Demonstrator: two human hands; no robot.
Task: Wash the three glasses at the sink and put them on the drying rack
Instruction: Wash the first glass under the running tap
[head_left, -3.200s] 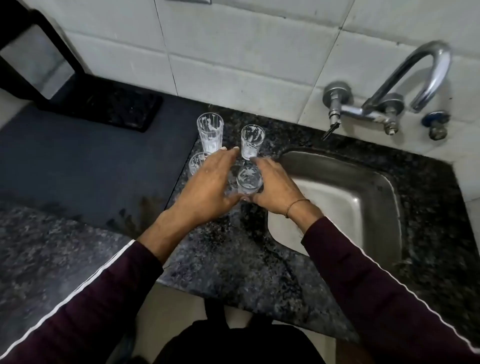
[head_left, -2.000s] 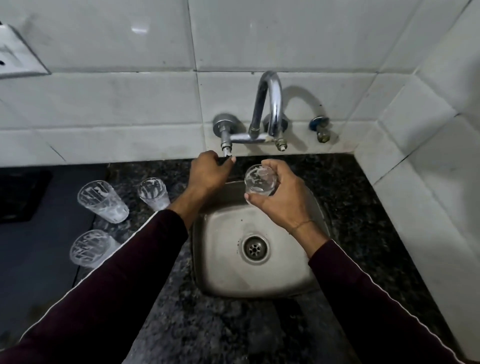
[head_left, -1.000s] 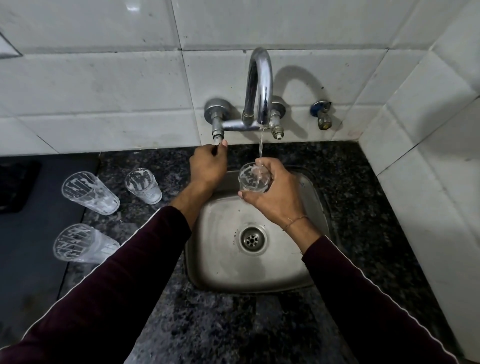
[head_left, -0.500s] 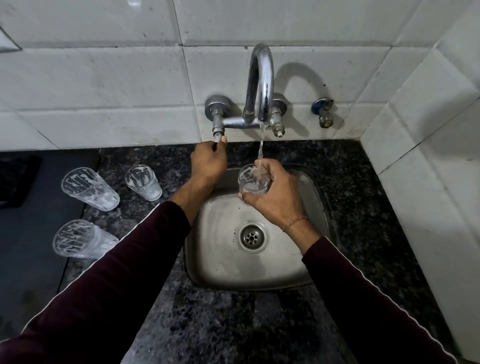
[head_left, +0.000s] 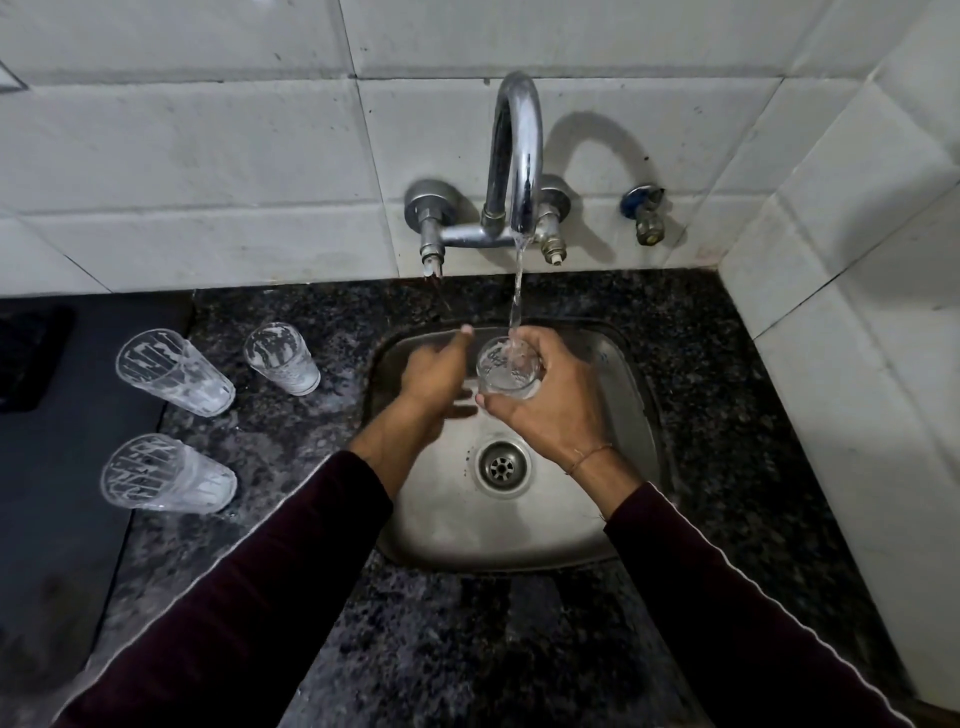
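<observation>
Three soapy glasses (head_left: 174, 371) stand on the counter (head_left: 332, 332) left of the sink (head_left: 631, 395)

Both my arms, in dark maroon sleeves, reach forward over the sink (head_left: 613, 525). My right hand (head_left: 550, 405) wraps thumb and fingers around a small glass (head_left: 506, 370), holding it upright, a thin bracelet at my wrist. My left hand (head_left: 434, 371) hovers just beside it, fingers extended and relaxed, gripping nothing, its forefinger pointing toward the back rim.
</observation>
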